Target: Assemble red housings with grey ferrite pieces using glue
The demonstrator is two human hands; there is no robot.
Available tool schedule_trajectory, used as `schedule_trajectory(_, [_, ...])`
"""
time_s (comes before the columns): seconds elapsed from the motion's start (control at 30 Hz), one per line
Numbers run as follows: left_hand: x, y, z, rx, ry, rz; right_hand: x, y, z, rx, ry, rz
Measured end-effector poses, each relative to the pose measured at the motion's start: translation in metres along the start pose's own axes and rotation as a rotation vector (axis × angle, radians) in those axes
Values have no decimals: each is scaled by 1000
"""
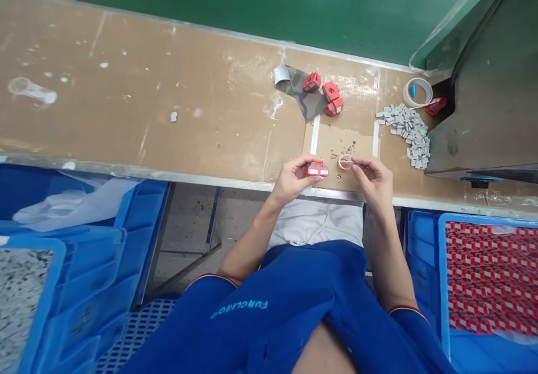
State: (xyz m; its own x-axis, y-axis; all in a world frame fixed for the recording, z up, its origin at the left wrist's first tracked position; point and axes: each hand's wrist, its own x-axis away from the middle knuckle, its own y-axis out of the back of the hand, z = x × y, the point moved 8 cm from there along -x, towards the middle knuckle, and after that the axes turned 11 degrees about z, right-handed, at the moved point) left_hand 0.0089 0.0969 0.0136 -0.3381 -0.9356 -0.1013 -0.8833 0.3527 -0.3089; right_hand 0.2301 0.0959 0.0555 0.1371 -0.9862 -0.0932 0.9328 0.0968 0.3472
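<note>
Just inside the near edge of the surface (126, 110), left hand (294, 179) grips a red block (318, 169).
Right hand (372, 182) pinches a small ring (345, 162); wide open room lies leftward.

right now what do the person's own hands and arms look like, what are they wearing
The left hand and right hand are bare, with no gloves. The short blue sleeves have a thin red and yellow striped edge and belong to a blue top with pale blue lettering.
</note>
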Motion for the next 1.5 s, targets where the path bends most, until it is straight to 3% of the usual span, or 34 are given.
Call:
schedule_trajectory(0.33, [2,-28,2,-54,10,123,-14,-6,24,209,132,96])
schedule_trajectory(0.6, [3,-22,7,-105,29,93,-15,0,17,231,128,-24])
schedule_trajectory(0.83, [5,-19,8,-148,17,79,-14,8,12,84,196,-134])
schedule_trajectory(1.07, [4,-27,8,-125,9,190,-2,12,-23,-166,-17,-263])
schedule_trajectory(1.2, [4,-24,8,-145,9,160,-1,13,-31,-197,-53,-278])
schedule_trajectory(1.3, [4,-23,6,-213,-2,138,1,14,-24,-223,-35,-281])
schedule_trajectory(1.5, [4,-28,-1,-416,-39,143,21,12,16,-151,58,-295])
